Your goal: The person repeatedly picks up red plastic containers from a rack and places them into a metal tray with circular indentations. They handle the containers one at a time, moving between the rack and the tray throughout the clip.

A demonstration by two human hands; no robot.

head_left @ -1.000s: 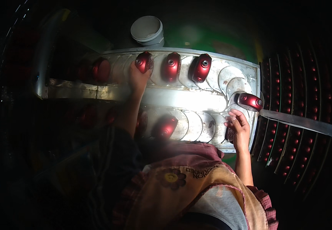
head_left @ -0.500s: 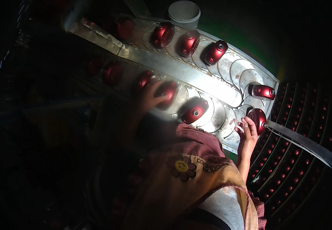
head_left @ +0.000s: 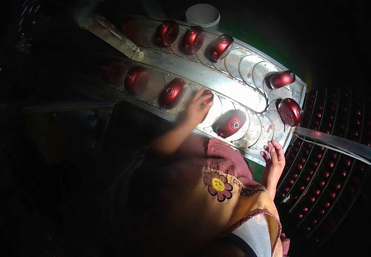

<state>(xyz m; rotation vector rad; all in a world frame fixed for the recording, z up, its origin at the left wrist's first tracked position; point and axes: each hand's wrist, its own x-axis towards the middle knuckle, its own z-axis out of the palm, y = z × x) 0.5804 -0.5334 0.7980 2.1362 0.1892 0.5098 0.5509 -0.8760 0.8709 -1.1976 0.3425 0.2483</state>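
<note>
Red metallic round, flattened bottles with short necks stand on a looped conveyor of overlapping metal plates (head_left: 254,132). My left hand (head_left: 192,112) is closed around one red bottle (head_left: 207,97) in the near row, and the fingers cover much of it. Left of that hand is another red bottle (head_left: 172,93); to its right, one red bottle (head_left: 231,124) leans with its neck facing up. Beside the conveyor's near right corner, my right hand (head_left: 274,159) is empty, its fingers apart and loosely bent. Above it, a red bottle (head_left: 289,112) rests at the right bend.
A curved metal rail (head_left: 335,143) runs off to the right from the conveyor's corner. Below it are racks (head_left: 318,184) holding many small red pieces. At the far edge stands a white bucket (head_left: 202,15). The left side is dark.
The near row of bottles has shifted right and the far row left. The bottle at the bend has moved away from my right hand. My left hand has moved right.
</note>
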